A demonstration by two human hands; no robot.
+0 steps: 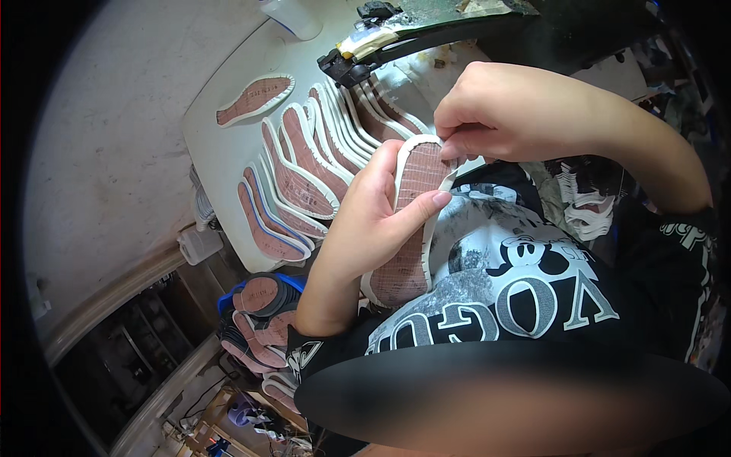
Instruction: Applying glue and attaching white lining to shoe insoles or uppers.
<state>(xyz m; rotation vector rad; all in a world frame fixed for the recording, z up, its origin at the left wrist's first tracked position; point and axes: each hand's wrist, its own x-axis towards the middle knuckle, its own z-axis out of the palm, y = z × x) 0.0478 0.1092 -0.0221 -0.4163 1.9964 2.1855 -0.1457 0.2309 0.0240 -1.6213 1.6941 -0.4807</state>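
Observation:
A brown insole [415,171] with a white edge strip is held tilted in front of my chest. My left hand [384,209] is closed round its middle, thumb on the brown face and fingers behind. At the upper end my right hand [487,118] pinches the white edging by the right rim. Below that pinch, part of the white strip [451,177] stands out from the edge. Fine creases cross the brown face. The insole's lower end reaches down beside my left forearm.
Several white-edged insoles [308,171] lie overlapping in a row on the pale table [217,87]. A single insole [255,99] lies farther left. A dark machine arm [346,70] juts over the table. More soles [263,297] fill a blue container at lower left; a white bottle [297,19] stands far back.

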